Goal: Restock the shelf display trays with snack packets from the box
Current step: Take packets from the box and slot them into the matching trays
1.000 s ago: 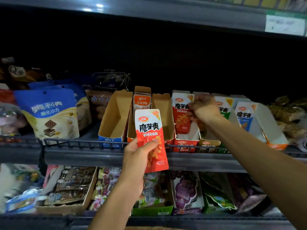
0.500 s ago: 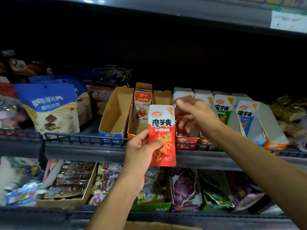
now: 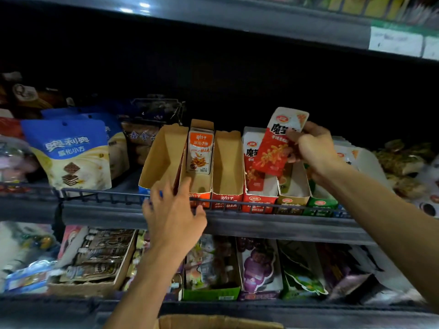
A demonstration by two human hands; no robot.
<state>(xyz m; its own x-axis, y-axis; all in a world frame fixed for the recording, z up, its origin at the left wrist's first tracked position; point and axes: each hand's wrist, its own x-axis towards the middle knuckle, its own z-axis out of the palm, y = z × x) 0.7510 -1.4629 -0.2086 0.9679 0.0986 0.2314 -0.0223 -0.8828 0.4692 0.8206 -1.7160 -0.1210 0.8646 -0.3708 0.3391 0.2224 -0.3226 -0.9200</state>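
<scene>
Two cardboard trays (image 3: 164, 157) and (image 3: 228, 162) stand empty beside one holding an orange fish-snack packet (image 3: 200, 150), while the right hand (image 3: 313, 150) pinches a red konjac packet (image 3: 278, 143) above the red-fronted tray (image 3: 260, 199) and the left hand (image 3: 173, 217), fingers relaxed, rests at the shelf rail (image 3: 237, 203).

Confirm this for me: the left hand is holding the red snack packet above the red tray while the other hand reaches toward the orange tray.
Not quite. In the head view the right hand holds the red snack packet above the red tray; the left hand, holding nothing, reaches toward the orange tray.
</scene>
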